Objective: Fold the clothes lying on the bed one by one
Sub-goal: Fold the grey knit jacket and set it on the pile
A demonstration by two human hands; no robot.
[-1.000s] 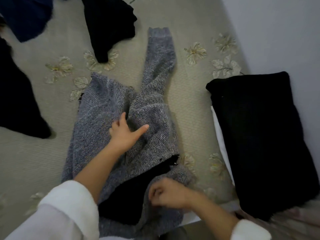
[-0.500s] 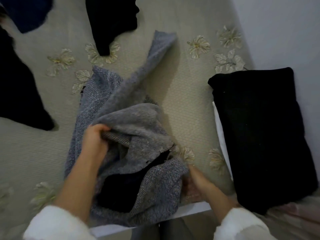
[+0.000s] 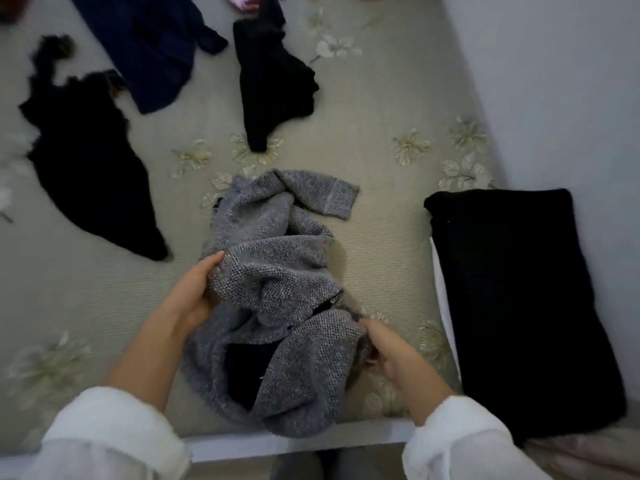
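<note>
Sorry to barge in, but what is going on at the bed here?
A person is folding the grey sweater on the bed. The left hand holds its left side and the right hand pinches its lower right edge; it lies bunched, not yet folded. A folded black garment sits to the right.

L hand fingers hidden under grey sweater; pink item cut off at top.

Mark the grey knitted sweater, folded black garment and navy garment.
grey knitted sweater [image 3: 273, 268], head view, bunched middle.
folded black garment [image 3: 512, 306], head view, top face.
navy garment [image 3: 149, 53], head view, centre.
</note>
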